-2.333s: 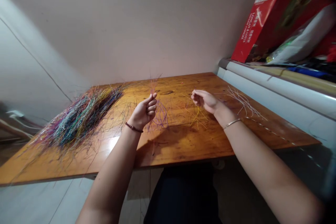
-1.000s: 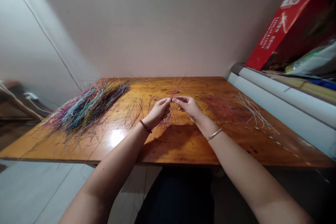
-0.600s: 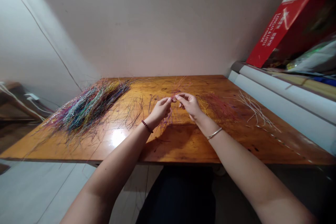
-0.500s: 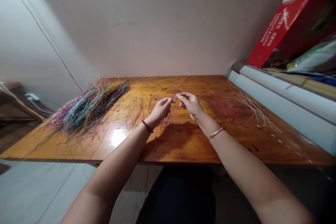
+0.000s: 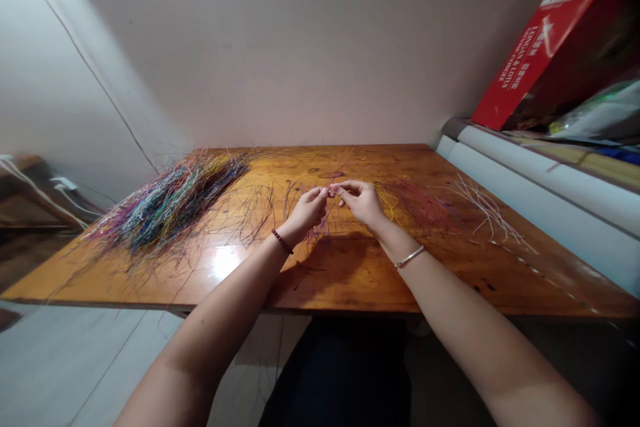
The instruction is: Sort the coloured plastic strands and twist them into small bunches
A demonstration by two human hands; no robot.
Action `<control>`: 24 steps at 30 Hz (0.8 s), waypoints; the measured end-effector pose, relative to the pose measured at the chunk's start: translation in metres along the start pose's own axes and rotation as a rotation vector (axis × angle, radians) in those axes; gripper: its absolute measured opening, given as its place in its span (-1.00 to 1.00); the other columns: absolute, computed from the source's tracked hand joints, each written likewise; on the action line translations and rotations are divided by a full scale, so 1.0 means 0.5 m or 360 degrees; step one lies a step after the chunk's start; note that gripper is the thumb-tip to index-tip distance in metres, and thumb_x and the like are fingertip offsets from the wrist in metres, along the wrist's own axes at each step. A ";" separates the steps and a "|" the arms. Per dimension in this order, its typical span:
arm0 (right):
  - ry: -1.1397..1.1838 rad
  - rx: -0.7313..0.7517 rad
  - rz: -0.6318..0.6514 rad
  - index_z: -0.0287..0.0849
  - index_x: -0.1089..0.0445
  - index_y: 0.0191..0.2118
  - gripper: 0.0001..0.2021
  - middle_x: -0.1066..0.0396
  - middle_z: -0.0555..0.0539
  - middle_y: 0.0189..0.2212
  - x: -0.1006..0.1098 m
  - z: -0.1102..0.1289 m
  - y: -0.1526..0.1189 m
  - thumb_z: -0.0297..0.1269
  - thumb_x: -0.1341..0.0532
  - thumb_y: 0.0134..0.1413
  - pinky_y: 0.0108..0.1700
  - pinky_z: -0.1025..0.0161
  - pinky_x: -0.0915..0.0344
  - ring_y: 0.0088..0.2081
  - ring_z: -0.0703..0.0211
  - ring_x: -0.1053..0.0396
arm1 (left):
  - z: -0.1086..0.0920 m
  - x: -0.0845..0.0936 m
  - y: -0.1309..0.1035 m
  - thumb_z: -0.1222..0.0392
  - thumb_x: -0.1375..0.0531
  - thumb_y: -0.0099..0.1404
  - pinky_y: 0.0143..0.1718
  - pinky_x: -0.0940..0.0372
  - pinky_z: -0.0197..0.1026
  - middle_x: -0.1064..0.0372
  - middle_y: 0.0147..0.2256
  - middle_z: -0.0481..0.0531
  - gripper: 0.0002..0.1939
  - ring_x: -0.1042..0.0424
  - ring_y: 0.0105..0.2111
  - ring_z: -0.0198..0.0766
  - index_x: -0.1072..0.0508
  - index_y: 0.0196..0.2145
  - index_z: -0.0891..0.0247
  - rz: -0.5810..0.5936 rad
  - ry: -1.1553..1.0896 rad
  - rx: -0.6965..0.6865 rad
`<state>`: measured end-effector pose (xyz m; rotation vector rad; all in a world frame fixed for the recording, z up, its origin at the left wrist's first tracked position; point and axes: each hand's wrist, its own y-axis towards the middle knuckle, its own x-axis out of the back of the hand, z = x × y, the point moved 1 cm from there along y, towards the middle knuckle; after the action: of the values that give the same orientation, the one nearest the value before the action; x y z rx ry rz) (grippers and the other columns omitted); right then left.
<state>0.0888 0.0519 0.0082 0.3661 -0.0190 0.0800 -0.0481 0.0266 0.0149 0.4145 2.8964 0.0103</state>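
My left hand [image 5: 310, 209], a dark bead bracelet at its wrist, is closed on a few thin red wires [image 5: 344, 161] that stick up beyond the fingers. My right hand [image 5: 364, 203], with a silver bangle, pinches at the same wires, its fingertips against those of the left. How many wires are held is too fine to make out. Below the hands lie loose purple wires [image 5: 319, 232] on the wooden table [image 5: 350, 280]. Yellow wires [image 5: 389, 203] lie just past my right hand, and a red pile [image 5: 425, 203] beyond them.
On the left of the table spreads a big tangled bundle of multicoloured wires [image 5: 175, 203]. Dark wires [image 5: 256, 210] lie between it and my left hand. White wires [image 5: 495, 213] lie at the right. Long white rolls [image 5: 540, 180] and a red box [image 5: 540, 33] stand along the right side.
My right fingertips have moved slightly left and now meet the left fingertips at the wires. The left hand has barely moved.
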 end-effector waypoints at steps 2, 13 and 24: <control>0.0059 -0.0046 -0.0004 -0.17 -0.45 -0.40 -0.61 -0.45 -0.07 -0.43 0.012 0.006 0.003 0.08 -0.32 -0.22 -0.52 0.34 -0.18 -0.51 0.31 -0.31 | -0.001 0.004 0.000 0.03 -0.17 0.22 -0.72 0.31 -0.42 0.15 -0.65 -0.23 -0.76 0.18 -0.73 -0.54 -0.28 -0.39 0.27 0.0064 -0.0111 0.0025; 0.0404 -0.0275 0.0150 -0.09 -0.39 -0.41 -0.67 -0.35 -0.04 -0.41 0.161 0.050 0.007 0.04 -0.08 0.10 -0.57 0.43 0.02 -0.37 0.31 -0.32 | -0.022 0.052 0.013 0.18 -0.16 0.25 -0.77 0.29 -0.45 0.19 -0.65 -0.24 -0.82 0.19 -0.75 -0.53 -0.21 -0.43 0.28 0.0119 -0.0746 0.0147; -0.0318 -0.0565 0.0500 -0.26 -0.45 -0.49 -0.65 -0.38 -0.05 -0.51 0.060 -0.044 0.014 -0.01 -0.33 -0.20 -0.48 0.38 -0.10 -0.51 0.36 -0.21 | -0.072 0.077 -0.020 0.21 -0.04 0.34 -0.77 0.35 -0.47 0.24 -0.66 -0.22 -0.85 0.26 -0.76 -0.53 -0.21 -0.40 0.26 0.0572 -0.0929 0.0475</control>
<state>0.1183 0.0687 -0.0089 0.0120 -0.2854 0.3461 -0.0948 0.0286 0.0415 0.8267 2.2208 -0.4166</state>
